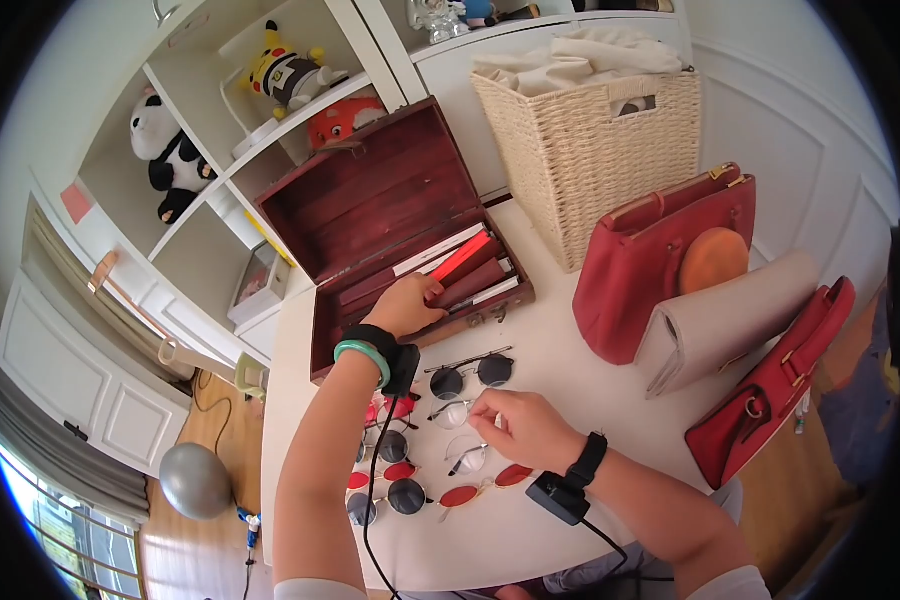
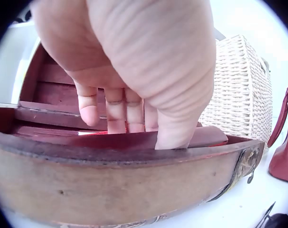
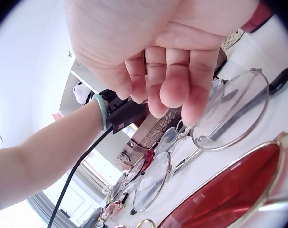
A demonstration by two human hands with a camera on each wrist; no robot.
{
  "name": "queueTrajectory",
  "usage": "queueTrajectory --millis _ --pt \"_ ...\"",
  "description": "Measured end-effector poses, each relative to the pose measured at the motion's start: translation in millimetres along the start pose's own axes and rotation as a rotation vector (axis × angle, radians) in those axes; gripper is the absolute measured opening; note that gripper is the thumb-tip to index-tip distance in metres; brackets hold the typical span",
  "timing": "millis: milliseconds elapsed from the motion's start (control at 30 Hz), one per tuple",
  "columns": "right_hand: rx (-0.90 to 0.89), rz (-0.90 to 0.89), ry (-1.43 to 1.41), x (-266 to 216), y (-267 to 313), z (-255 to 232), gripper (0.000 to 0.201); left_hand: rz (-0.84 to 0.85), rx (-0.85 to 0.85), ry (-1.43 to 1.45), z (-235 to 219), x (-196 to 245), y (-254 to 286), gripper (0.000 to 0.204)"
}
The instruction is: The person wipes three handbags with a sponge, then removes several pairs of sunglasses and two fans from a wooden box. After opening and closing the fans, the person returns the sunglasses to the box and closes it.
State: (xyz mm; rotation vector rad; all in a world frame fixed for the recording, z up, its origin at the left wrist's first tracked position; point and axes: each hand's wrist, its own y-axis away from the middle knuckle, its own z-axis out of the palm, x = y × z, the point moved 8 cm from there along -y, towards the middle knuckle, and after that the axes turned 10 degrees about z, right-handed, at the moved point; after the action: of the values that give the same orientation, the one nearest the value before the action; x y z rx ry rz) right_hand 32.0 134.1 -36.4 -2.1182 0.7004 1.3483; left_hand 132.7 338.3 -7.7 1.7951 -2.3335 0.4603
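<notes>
My left hand [image 1: 407, 305] reaches into an open dark red wooden box [image 2: 110, 183]. Its thumb is on the near side of a long dark red case [image 2: 134, 141] and its fingers on the far side, pinching it. A bright red case [image 1: 460, 257] lies beside the fingers, among white and dark red slim boxes. Over the table my right hand [image 1: 530, 428] hangs with loosely curled fingers, holding nothing. Under its fingertips are round clear-lens glasses [image 3: 239, 109], with red-lens glasses [image 3: 234, 190] nearer the wrist. Dark round sunglasses [image 1: 493, 372] lie close to the box.
Several other glasses, including dark-lensed ones [image 1: 407, 497], are spread over the white table [image 1: 570, 510]. At the right stand a red handbag [image 1: 610, 290], a beige clutch [image 1: 720, 325] and a smaller red bag [image 1: 740, 430]. A wicker basket [image 1: 590, 140] is behind. The box lid [image 1: 380, 200] stands raised.
</notes>
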Motion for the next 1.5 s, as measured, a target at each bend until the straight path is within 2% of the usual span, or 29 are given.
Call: queueTrajectory --millis 67,200,267,400,467,500,567,600,633,700,800,933,1000,1133,1200,1233,1333,1433,1500 --pt "0.015 -0.035 0.002 -1.6 0.9 -0.6 0.013 -0.014 0.019 -0.070 1.0 -0.7 -1.6 0.040" --pt "0.012 -0.040 0.019 -3.0 1.3 -0.1 0.013 -0.047 0.013 -0.027 5.3 -5.8 -3.5 0.040" --pt "0.001 -0.039 0.038 -3.3 1.1 0.6 0.013 -0.058 0.023 0.122 8.1 -2.4 -5.6 0.040" --pt "0.001 -0.039 0.037 -3.2 1.3 0.3 0.013 -0.113 0.025 0.244 13.6 0.3 -11.1 0.036" --pt "0.014 -0.053 0.033 -3.7 1.4 -0.6 0.013 0.074 0.331 -0.056 -8.9 8.6 -13.1 0.041" --pt "0.014 -0.051 0.034 -3.3 1.2 -0.4 0.013 0.074 0.331 -0.054 -7.4 9.4 -13.4 0.041" --pt "0.018 -0.052 0.034 -2.3 0.9 -0.3 0.013 -0.138 0.407 -0.262 -12.4 -1.2 -7.3 0.044" --pt "0.017 -0.050 0.035 -2.3 1.1 -0.1 0.013 -0.209 0.285 -0.240 -5.3 -10.4 -8.2 0.050" --pt "0.016 -0.050 0.037 -2.9 1.5 -0.1 0.013 -0.209 0.285 -0.240 -9.4 -13.7 -7.3 0.050" --pt "0.019 -0.050 0.038 -3.7 1.2 -0.9 0.013 -0.160 0.063 0.027 2.4 -17.8 -11.8 0.050" --pt "0.010 -0.049 0.027 -2.3 2.3 0.5 0.013 -0.087 -0.018 0.148 5.5 -10.4 -8.4 0.051" --pt "0.018 -0.082 0.044 -3.0 2.9 3.1 0.012 -0.081 -0.106 0.290 14.6 -11.0 -8.7 0.046" --pt "0.018 -0.083 0.046 -1.0 2.4 4.0 0.013 0.023 -0.071 0.120 14.6 -10.7 -12.1 0.043" --pt "0.042 -0.103 0.044 -1.0 1.7 2.1 0.012 -0.047 -0.054 0.123 20.3 -16.9 -7.5 0.043" --pt "0.041 -0.109 0.035 -1.6 2.2 1.8 0.012 0.020 -0.019 -0.014 16.0 -16.0 -7.8 0.045" --pt "0.057 -0.108 0.024 -2.0 1.7 -0.3 0.011 0.010 -0.020 -0.011 10.1 -6.0 -3.7 0.045" --pt "0.085 -0.085 -0.009 -2.5 -1.2 -7.7 0.011 0.074 0.209 0.084 -26.2 22.3 11.9 0.040" --pt "0.177 -0.090 -0.065 0.2 -2.6 -19.7 0.011 0.059 0.218 0.089 -50.6 36.3 37.8 0.035" --pt "0.216 -0.074 -0.061 3.6 -5.9 -26.6 0.011 0.076 0.309 0.086 -65.7 46.8 63.5 0.029"
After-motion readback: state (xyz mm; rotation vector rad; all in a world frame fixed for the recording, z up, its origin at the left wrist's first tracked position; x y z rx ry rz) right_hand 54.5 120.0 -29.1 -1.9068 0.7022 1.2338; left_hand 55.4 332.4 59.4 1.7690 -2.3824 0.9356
